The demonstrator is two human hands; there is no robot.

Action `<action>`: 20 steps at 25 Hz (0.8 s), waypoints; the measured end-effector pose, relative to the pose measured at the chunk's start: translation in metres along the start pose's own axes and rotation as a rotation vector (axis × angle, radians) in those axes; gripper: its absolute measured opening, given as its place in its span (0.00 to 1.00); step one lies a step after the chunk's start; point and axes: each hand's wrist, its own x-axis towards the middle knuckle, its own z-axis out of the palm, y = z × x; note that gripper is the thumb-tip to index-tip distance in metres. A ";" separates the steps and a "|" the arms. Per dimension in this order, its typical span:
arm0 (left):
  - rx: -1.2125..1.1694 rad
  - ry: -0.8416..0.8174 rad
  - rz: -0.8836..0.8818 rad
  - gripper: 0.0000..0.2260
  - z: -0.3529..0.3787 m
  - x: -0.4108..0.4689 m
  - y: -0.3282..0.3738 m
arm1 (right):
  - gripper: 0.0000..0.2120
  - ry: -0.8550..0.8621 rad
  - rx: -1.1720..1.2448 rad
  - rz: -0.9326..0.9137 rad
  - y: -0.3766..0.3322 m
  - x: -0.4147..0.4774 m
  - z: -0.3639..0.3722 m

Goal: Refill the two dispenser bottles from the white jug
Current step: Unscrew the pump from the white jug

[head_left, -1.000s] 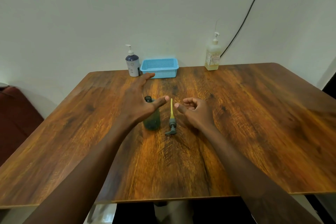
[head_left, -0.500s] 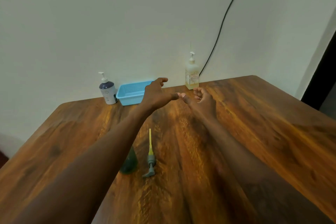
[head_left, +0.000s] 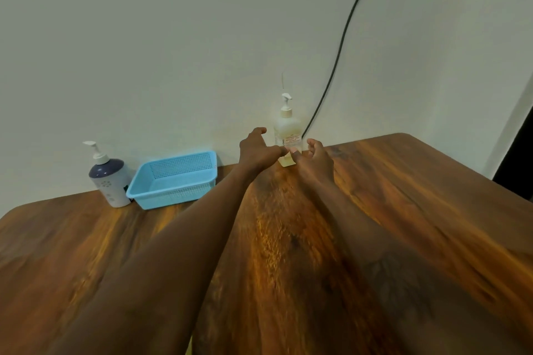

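Observation:
A clear pump bottle (head_left: pixel 287 131) with yellowish liquid and a white pump stands at the table's far edge against the wall. My left hand (head_left: pixel 256 150) reaches to its left side, fingers spread, thumb near the bottle's lower part. My right hand (head_left: pixel 315 157) is just right of the bottle, fingers curled loosely, fingertips close to its base. Neither hand clearly grips it. A white and purple pump bottle (head_left: pixel 108 181) stands at the far left. The green bottle, its loose pump and the white jug are out of view.
A light blue mesh basket (head_left: pixel 176 179) sits beside the purple bottle at the wall. A black cable (head_left: pixel 340 46) runs down the wall behind the clear bottle. The wooden table (head_left: pixel 403 210) stretches toward me under both forearms.
Both hands have travelled away from the green bottle and loose pump toward the far clear pump bottle. The view has swung up and right, so the green bottle has dropped out of frame.

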 end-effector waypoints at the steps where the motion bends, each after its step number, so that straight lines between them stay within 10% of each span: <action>1: -0.026 -0.013 -0.009 0.41 0.006 0.011 -0.002 | 0.30 -0.018 -0.019 0.002 0.006 0.011 0.003; 11: -0.321 -0.184 -0.117 0.42 0.030 0.048 -0.003 | 0.18 -0.090 0.028 -0.092 0.021 0.050 0.018; 20: -0.211 -0.112 -0.052 0.12 0.004 -0.019 0.026 | 0.19 0.084 0.093 -0.140 0.002 0.000 -0.024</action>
